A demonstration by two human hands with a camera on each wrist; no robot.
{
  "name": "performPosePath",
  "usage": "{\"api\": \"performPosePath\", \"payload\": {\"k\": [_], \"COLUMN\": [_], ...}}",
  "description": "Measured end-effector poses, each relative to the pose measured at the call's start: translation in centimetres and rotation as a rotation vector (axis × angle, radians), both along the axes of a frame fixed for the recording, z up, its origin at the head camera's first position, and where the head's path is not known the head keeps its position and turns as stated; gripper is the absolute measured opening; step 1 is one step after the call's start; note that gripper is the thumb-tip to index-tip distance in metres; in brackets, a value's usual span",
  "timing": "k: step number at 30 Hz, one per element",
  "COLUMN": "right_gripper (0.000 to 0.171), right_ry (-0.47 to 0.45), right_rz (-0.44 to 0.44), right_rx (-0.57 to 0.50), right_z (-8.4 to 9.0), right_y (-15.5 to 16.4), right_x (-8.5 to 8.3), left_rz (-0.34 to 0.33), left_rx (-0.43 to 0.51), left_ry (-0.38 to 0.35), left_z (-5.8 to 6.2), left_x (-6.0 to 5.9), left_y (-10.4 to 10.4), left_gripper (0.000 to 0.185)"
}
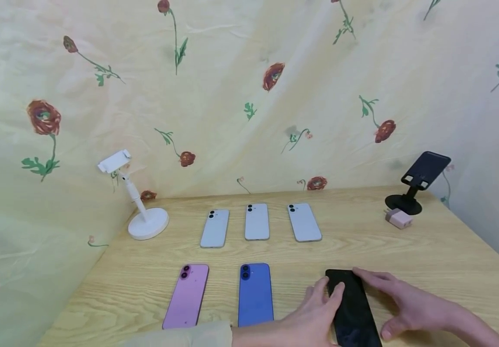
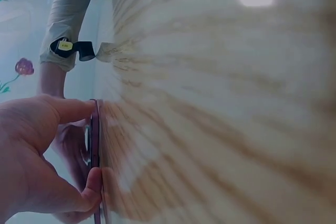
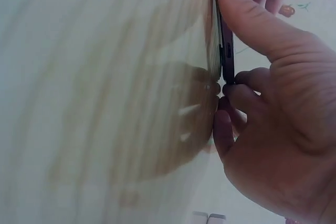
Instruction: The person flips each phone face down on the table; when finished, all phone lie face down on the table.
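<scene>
Black flat phone (image 1: 353, 308) lies face up on the pale wooden worktop (image 1: 440, 260), at the near right end of the front row, and both hands are on it. The left hand (image 1: 314, 313) curls its thumb and fingers on the phone's left edge, and the right hand (image 1: 405, 301) pinches the right edge. It looks like the phone is just being taken hold of; I think the next move needs a firm, even squeeze on both thin sides so it does not slip. Just left of it lie a blue phone (image 1: 255, 294) and a pink phone (image 1: 187, 295), backs up. Farther back sit three pale silver phones (image 1: 257, 221) in a row. At the back stand a white phone stand (image 1: 138, 202) and a black phone stand (image 1: 416, 185), with a small pink plug block (image 1: 398, 219) beside it.
</scene>
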State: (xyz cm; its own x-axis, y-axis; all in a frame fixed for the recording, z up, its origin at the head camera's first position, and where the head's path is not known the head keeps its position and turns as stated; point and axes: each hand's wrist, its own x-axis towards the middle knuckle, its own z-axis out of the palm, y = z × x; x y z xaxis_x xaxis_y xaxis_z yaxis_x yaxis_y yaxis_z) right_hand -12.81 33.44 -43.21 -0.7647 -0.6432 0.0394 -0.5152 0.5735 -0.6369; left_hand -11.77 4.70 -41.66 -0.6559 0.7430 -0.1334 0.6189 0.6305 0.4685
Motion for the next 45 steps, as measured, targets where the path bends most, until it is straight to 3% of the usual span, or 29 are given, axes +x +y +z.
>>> {"api": "performPosePath", "payload": {"k": [8, 24, 45], "right_gripper": [0.1, 0.098, 0.098], "right_ry": [0.147, 0.205, 0.275], "right_rz": [-0.054, -0.122, -0.144], "right_rx": [0.051, 0.1, 0.061], "right_z": [-0.3, -0.3, -1.0], "right_y": [-0.3, -1.0, -1.2], "right_x": [0.3, 0.3, 0.4], "left_rz": [-0.049, -0.098, -0.074], "left_rx": [-0.041, -0.15, -0.127], "left_ry": [0.074, 0.234, 0.188], "left_z": [-0.3, -0.5, -0.8], "left_x": [-0.1, -0.2, -0.2], "left_y": [0.9, 1.7, 1.9], "left_gripper": [0.09, 0.074, 0.074]}}
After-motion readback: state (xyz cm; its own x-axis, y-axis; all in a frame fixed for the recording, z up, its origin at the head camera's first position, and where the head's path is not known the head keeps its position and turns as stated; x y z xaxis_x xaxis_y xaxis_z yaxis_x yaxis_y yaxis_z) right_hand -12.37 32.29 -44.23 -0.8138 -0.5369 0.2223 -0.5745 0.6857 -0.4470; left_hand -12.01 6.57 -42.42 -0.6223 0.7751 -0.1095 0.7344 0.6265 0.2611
